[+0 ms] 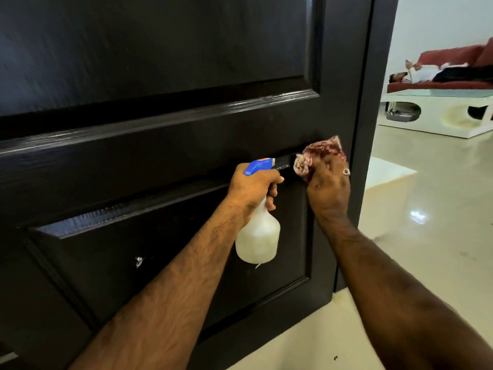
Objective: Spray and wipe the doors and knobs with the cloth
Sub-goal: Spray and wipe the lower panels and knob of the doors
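The left hand (253, 188) is curled tight round the neck of a spray bottle (258, 236), its blue trigger head (260, 166) pointing right toward the cloth. The bottle hangs just in front of the dark door (160, 124), near its right edge. The right hand (329, 190) is bunched round a red and white cloth (314, 156) and presses it against the door at about handle height. A black lever handle (285, 162) seems to run between the nozzle and the cloth, though it is dark against dark wood and hard to make out.

What could go wrong from here:

- The nozzle sits very close to the cloth hand, so a squeeze now would likely wet the knuckles and ring (346, 171) more than the wood.
- The door stands open, with nothing seen holding it. A firm push with the cloth could swing it away and leave the wipe uneven.
- Spray that runs down the panel could drip onto the glossy floor (426, 236) on the right and make it slippery.
- Wiping only the handle could leave the grooves of the panels streaked.

Far right, a person lies on a red sofa (440, 84) behind a white table (432, 113), well apart from the work.
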Motion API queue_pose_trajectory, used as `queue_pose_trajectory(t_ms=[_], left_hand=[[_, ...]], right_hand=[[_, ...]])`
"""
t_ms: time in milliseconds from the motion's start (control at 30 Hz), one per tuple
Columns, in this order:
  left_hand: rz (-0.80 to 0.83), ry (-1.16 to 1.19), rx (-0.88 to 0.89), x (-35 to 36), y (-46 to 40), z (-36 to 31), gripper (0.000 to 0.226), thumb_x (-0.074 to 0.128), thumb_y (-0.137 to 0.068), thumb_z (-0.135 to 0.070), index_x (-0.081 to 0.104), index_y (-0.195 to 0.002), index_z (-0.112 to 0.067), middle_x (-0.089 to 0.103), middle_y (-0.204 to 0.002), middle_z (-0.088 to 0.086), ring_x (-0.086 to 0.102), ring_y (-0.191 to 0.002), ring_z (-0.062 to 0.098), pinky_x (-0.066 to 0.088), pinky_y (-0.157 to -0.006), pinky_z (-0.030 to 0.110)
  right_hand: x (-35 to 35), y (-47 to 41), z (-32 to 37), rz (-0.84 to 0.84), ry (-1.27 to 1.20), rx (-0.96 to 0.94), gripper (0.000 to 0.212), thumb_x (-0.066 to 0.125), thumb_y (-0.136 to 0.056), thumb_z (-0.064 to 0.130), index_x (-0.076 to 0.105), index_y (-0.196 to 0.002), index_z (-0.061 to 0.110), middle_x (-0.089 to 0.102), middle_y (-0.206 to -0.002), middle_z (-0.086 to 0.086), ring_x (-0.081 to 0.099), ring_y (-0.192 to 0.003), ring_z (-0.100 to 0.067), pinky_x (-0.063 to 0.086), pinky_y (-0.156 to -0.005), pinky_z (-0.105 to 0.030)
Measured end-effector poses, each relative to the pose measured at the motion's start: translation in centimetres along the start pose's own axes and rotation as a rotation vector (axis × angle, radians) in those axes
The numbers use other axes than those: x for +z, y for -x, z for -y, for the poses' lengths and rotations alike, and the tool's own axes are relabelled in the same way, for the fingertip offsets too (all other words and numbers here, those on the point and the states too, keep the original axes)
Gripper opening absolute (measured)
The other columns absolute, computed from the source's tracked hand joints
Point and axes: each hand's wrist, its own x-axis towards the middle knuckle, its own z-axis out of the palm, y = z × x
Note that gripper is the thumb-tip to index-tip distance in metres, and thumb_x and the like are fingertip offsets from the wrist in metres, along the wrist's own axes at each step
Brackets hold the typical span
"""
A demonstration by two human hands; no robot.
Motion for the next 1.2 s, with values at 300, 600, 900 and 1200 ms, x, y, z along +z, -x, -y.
queue_pose_trajectory(t_ms=[300, 600, 900, 1200], left_hand=[[0.071, -0.028, 0.009, 2.9, -0.6, 0.3, 0.009, 0.073, -0.088, -0.011, 0.067, -0.083, -0.007, 0.062, -0.065, 0.008, 0.052, -0.048, 0.018, 0.053, -0.057, 0.035], [0.090, -0.013, 0.068, 5.9, -3.5, 0.1, 0.012, 0.072, -0.088, -0.010, 0.066, -0.080, -0.004, 0.061, -0.065, 0.010, 0.050, -0.045, 0.019, 0.052, -0.058, 0.036], [0.081, -0.092, -0.047, 8.1, -4.3, 7.7, 0.007, 0.072, -0.087, -0.008, 0.068, -0.089, -0.004, 0.059, -0.062, 0.010, 0.048, -0.043, 0.020, 0.049, -0.052, 0.034], [0.023, -0.045, 0.179, 7.2, -5.9, 0.6, 0.018, 0.072, -0.082, -0.011, 0.064, -0.067, -0.005, 0.060, -0.059, 0.012, 0.049, -0.042, 0.024, 0.048, -0.050, 0.034]], right_hand=[[-4.1, -4.0, -0.9, -0.021, -0.267, 0.219, 0.031, 0.054, -0.092, 0.012, 0.077, -0.113, 0.008, 0.065, -0.113, -0.005, 0.055, -0.097, -0.008, 0.054, -0.084, -0.029], [0.7, -3.3, -2.5, -0.088, -0.258, 0.140, 0.048, 0.054, -0.102, 0.011, 0.062, -0.149, 0.019, 0.056, -0.157, -0.005, 0.056, -0.142, -0.022, 0.035, -0.110, -0.008], [2.2, 11.8, -7.4, 0.176, -0.241, 0.781, 0.038, 0.056, -0.107, 0.027, 0.070, -0.140, 0.015, 0.075, -0.124, -0.018, 0.071, -0.111, -0.039, 0.051, -0.093, -0.030], [-2.1, -10.2, 0.0, -0.110, -0.229, 0.220, 0.040, 0.059, -0.098, 0.029, 0.073, -0.135, 0.027, 0.076, -0.128, 0.000, 0.071, -0.112, -0.021, 0.058, -0.095, -0.036]])
